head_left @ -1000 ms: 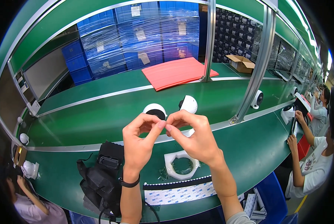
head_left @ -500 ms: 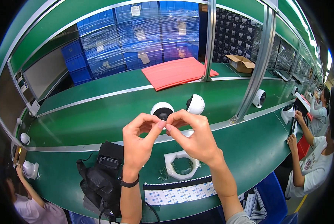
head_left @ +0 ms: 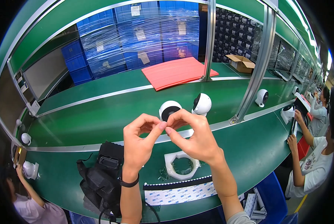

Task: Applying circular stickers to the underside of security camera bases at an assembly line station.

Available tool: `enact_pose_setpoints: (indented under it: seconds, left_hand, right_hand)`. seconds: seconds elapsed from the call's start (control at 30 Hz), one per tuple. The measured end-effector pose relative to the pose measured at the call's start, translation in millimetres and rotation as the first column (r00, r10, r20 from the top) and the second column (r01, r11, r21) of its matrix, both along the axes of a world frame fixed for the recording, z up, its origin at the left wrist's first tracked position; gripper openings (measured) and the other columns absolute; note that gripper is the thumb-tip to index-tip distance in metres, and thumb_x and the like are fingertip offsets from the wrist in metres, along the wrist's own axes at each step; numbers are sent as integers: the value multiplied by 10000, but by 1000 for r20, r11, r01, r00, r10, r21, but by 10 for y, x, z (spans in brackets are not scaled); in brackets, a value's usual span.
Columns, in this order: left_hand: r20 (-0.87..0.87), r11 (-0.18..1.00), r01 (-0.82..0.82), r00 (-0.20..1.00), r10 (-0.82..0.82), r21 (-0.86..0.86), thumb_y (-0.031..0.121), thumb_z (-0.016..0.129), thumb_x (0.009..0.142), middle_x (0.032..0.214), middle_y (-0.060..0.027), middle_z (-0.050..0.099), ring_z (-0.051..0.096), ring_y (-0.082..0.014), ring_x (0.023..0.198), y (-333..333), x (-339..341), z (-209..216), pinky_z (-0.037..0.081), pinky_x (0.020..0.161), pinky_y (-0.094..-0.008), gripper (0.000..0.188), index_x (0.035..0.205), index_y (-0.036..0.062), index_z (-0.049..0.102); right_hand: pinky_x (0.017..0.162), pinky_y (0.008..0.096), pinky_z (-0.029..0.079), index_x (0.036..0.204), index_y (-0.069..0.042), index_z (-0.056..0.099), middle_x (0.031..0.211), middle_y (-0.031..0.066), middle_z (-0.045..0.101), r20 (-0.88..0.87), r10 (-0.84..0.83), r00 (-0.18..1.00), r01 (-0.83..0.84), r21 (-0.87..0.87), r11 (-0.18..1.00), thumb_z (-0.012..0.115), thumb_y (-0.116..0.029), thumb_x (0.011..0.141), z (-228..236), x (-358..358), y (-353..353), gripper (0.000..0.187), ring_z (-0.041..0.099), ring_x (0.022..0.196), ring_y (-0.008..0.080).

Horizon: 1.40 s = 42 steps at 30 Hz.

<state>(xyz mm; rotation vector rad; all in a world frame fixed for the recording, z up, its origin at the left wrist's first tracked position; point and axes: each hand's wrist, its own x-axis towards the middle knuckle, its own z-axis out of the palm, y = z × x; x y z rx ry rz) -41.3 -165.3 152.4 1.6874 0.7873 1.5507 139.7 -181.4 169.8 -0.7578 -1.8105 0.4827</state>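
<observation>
My left hand (head_left: 139, 140) and my right hand (head_left: 195, 140) are raised over the bench, fingertips meeting in a pinch. Whatever lies between the fingers, if anything, is too small to tell. Just beyond them on the green belt are a white round camera (head_left: 168, 106) with a black face, partly hidden by my fingers, and a second white camera (head_left: 203, 105) turned aside. Below my hands lies a white frame (head_left: 170, 168) with a round opening. Nearer still are a black strip with white dots (head_left: 178, 184) and a printed white backing sheet (head_left: 180, 195).
A black bag (head_left: 96, 184) with cables lies left of my left forearm. A metal post (head_left: 254, 67) rises at the right. Co-workers sit at both sides, one person's hand (head_left: 293, 142) at the right. A blue bin (head_left: 269, 198) holds strips. Red foam sheets (head_left: 180, 72) lie behind the belt.
The white cameras on the belt have shifted to the right. My hands stay almost in place, fingertips still together.
</observation>
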Motion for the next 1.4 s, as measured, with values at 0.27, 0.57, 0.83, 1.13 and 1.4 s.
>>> enact_pose_setpoints:
  seconds: [0.27,0.57,0.83,1.13,1.4]
  left_hand:
    - [-3,1000,20,1000,-20,-4,89,763,970,850,-12,658,654,-85,744,-14,5,16,522,647,-229,138,911,-13,692]
    - [-85,987,156,983,-160,-47,136,763,977,831,-23,644,660,-111,732,-16,-27,24,532,691,-250,183,894,-7,685]
    - [-115,960,266,955,-274,-86,201,794,965,842,-31,735,691,-108,798,-1,-89,21,552,795,-280,210,928,4,732]
    - [-148,952,299,940,-307,-72,177,803,949,844,-18,721,673,-103,796,27,-116,-13,548,789,-281,186,935,8,728]
    - [-141,752,573,757,-638,-325,182,825,927,934,-23,706,647,-102,901,39,-282,25,534,858,-293,202,974,14,722]
  right_hand:
    - [812,319,603,1013,37,666,896,94,739,-63,104,993,-108,-65,992,735,-13,937,4,71,34,114,758,838,180]
    - [794,302,594,979,11,672,889,62,731,-114,298,948,-318,-267,910,759,-53,939,68,276,60,115,750,822,158]
    - [785,309,600,1056,30,723,897,75,737,-132,330,935,-354,-259,899,782,-47,909,101,264,33,176,756,819,170]
    - [747,300,592,1018,34,761,914,100,748,-82,345,935,-355,-200,913,773,-1,888,127,280,-31,135,758,815,186]
    - [793,329,588,960,3,758,899,93,773,14,494,869,-470,-286,835,825,-29,839,166,314,-93,142,746,830,189]
